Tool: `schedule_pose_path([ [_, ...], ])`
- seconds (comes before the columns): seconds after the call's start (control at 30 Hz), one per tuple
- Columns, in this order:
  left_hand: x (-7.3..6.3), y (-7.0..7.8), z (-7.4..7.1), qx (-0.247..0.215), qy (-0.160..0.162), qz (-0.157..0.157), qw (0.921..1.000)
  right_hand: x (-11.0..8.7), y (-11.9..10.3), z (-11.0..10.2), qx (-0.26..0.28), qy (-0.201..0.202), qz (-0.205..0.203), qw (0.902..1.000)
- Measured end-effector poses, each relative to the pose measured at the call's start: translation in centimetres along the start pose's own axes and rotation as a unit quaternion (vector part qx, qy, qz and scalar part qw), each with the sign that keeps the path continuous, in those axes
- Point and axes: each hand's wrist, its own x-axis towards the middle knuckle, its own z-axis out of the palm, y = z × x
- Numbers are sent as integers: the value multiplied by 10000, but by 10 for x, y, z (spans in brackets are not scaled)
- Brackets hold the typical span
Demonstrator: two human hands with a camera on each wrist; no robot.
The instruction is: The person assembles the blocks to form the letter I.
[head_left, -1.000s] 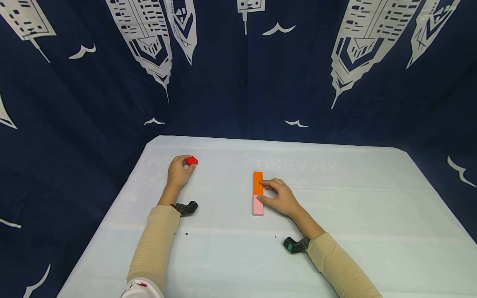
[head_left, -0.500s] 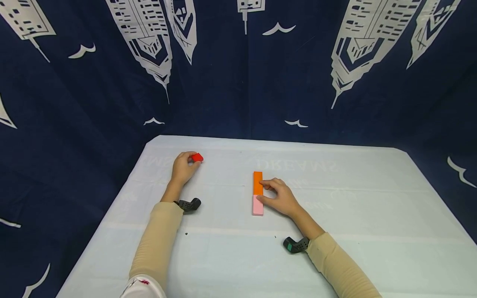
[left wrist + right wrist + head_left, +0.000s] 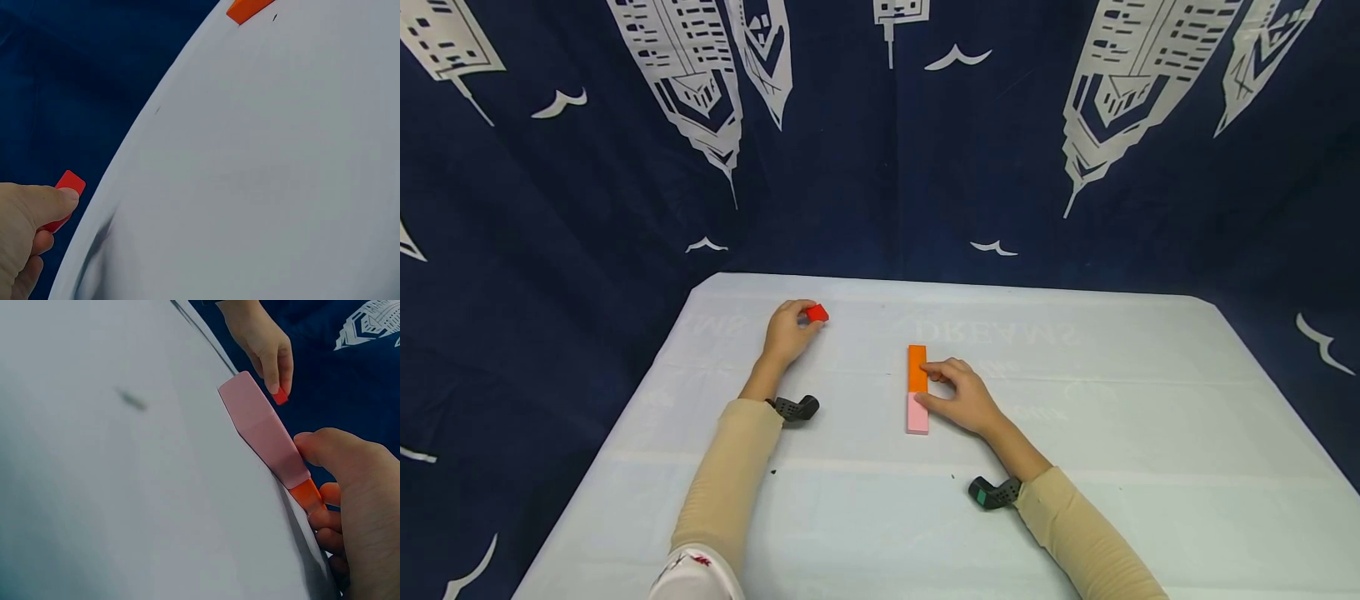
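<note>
My left hand (image 3: pixel 787 333) pinches a small red block (image 3: pixel 817 313) between thumb and fingers, near the far left of the table. The left wrist view shows the thumb laid on the red block (image 3: pixel 72 181). To the right, an orange block (image 3: pixel 917 368) and a pink block (image 3: pixel 917 414) lie end to end, the orange one farther away. My right hand (image 3: pixel 962 398) rests along their right side, thumb at the pink block, forefinger at the orange one. In the right wrist view the fingers partly hide the orange block (image 3: pixel 306 495).
A white cloth-covered table (image 3: pixel 1112 400) stands under both hands. Behind it hangs a dark blue curtain (image 3: pixel 835 192) with white building prints. Each wrist wears a black camera, the left camera (image 3: pixel 797 408) and the right camera (image 3: pixel 992 493).
My left hand has moved to the right and slightly away with the red block. My right hand and the orange and pink blocks have stayed in place.
</note>
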Motion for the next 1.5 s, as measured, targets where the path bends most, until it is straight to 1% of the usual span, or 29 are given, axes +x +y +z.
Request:
schedule_pose_path([
  [0.23,1,5,5,-45,-55,136,9999,0,0,1,-30,5,-28,10000],
  [0.57,4,12,17,-94,-343,233,9991,0,0,0,-62,23,-30,10000],
  [0.93,3,26,26,-172,-594,337,9975,0,0,0,-46,34,-59,10000],
  [1.07,3,28,30,-222,-684,386,9967,0,0,0,-49,37,-68,10000],
  [1.27,3,31,36,-142,-848,492,9951,0,0,1,-49,40,-57,10000],
  [1.5,6,41,42,-45,-976,600,9934,1,-1,0,-72,28,-6,10000],
])
